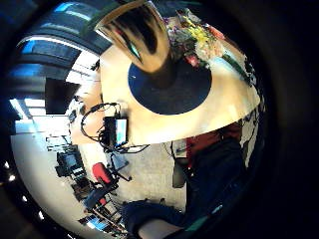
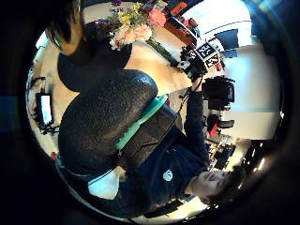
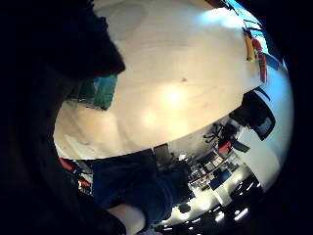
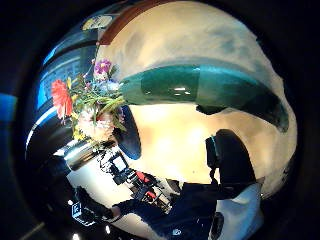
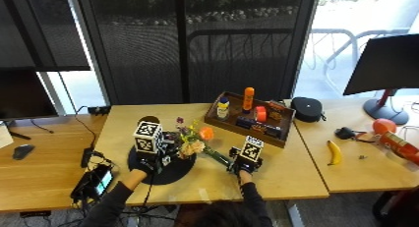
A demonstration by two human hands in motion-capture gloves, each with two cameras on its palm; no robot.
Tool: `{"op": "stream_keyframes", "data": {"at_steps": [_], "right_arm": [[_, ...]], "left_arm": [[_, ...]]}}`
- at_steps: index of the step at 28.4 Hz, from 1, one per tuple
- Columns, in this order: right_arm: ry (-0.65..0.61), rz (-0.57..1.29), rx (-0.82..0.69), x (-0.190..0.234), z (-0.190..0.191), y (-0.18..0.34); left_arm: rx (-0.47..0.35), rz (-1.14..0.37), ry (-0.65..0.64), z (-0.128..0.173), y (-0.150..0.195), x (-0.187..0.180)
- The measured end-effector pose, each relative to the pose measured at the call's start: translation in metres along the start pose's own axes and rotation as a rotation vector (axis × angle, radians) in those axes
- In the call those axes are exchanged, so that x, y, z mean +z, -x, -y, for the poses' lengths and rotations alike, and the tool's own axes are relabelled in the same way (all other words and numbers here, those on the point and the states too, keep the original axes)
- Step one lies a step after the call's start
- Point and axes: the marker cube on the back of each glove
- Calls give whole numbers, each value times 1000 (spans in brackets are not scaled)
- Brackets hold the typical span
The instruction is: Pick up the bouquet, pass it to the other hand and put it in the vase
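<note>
Vase [image 1: 142, 37]: polished metal look, glossy, mirror-like reflections seen near the left fingers. Round mat [image 5: 171, 169] under it: matt dark, cloth-like. Table [image 5: 275, 175]: light wood, smooth, soft sheen. Bouquet [image 5: 193, 141] stem wrap [image 4: 200, 90] pinched by the right hand [image 5: 243, 164]: glossy green, plastic-like. Glove thumb [image 2: 105, 119] of the left hand [image 5: 149, 163]: black, pebbled rubbery texture, matt.

Mixed-flower bouquet [image 5: 194, 142] tilted on the table, blooms beside dark-mat vase [image 5: 150, 123], green stem rightward.
</note>
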Motion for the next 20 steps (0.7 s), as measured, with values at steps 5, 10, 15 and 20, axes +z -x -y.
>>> {"op": "stream_keyframes", "data": {"at_steps": [5, 10, 15, 20], "right_arm": [[-39, 23, -3, 17, 13, 7], [-99, 52, 33, 32, 18, 10], [-77, 63, 54, 41, 16, 14], [-63, 146, 42, 47, 12, 17]], "left_arm": [[4, 7, 13, 0, -2, 4], [-7, 34, 7, 1, -2, 7], [-10, 47, 22, 3, -5, 12], [-4, 60, 52, 4, -9, 19]]}}
